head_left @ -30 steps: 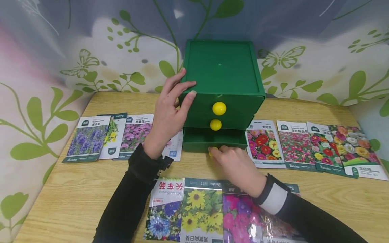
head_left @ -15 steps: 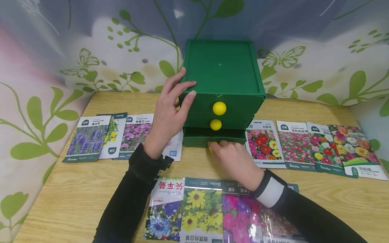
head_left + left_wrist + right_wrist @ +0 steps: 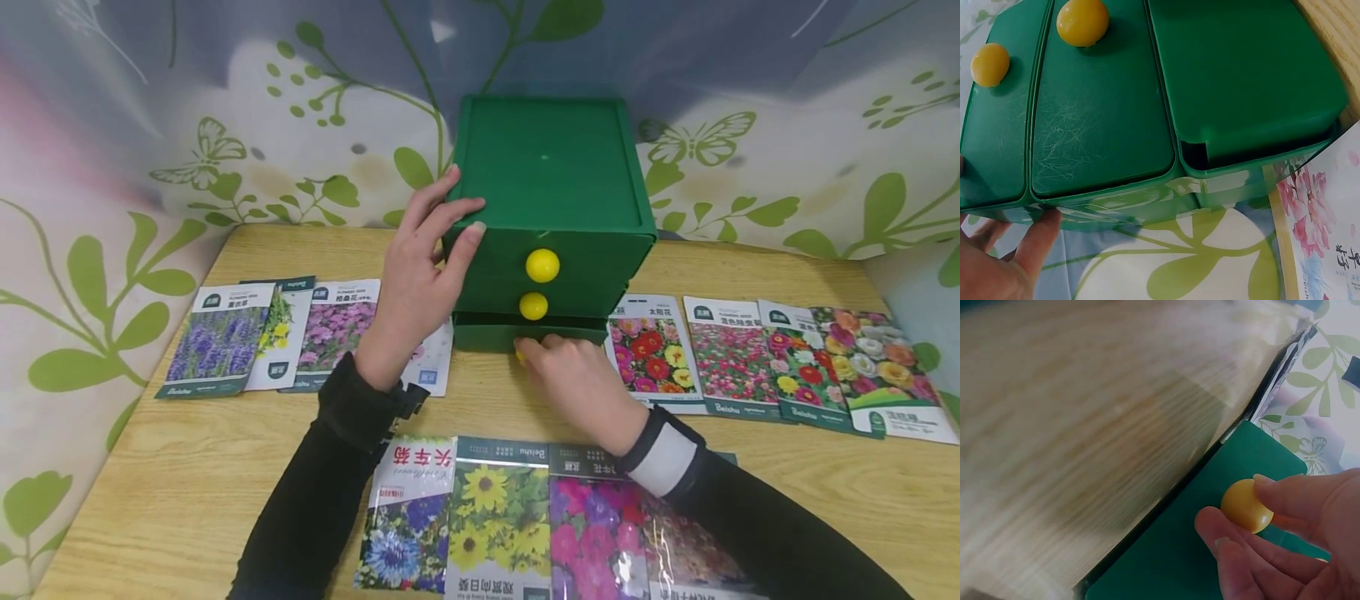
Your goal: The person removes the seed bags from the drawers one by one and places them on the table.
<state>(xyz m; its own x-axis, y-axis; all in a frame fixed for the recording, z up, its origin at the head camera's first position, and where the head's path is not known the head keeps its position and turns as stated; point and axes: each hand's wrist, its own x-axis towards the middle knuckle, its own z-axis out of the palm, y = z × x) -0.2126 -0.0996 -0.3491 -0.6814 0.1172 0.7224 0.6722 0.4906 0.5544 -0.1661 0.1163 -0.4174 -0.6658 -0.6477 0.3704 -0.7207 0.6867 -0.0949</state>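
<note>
A green three-drawer cabinet (image 3: 551, 167) stands on the wooden table, with yellow ball knobs on its fronts. The top and middle drawers are closed; the bottom drawer (image 3: 483, 337) sticks out a little, as the left wrist view also shows. My right hand (image 3: 583, 390) pinches that drawer's yellow knob (image 3: 1246, 505) between thumb and fingers. Against the cabinet's upper left side rests my left hand (image 3: 418, 283), its fingertips at the top edge and fingers fairly straight. In the left wrist view its fingers (image 3: 1039, 240) touch the cabinet's side.
Flower seed packets (image 3: 217, 342) lie left of the cabinet, one partly hidden by my left wrist. More packets (image 3: 726, 358) overlap in a row to the right. Several upside-down packets (image 3: 498, 517) lie in front, below my forearms. A leaf-patterned cloth (image 3: 322, 158) hangs behind.
The bottom drawer has slid inward, so its open gap is much narrower. My right hand has moved forward with the knob. The left hand has stayed put on the cabinet.
</note>
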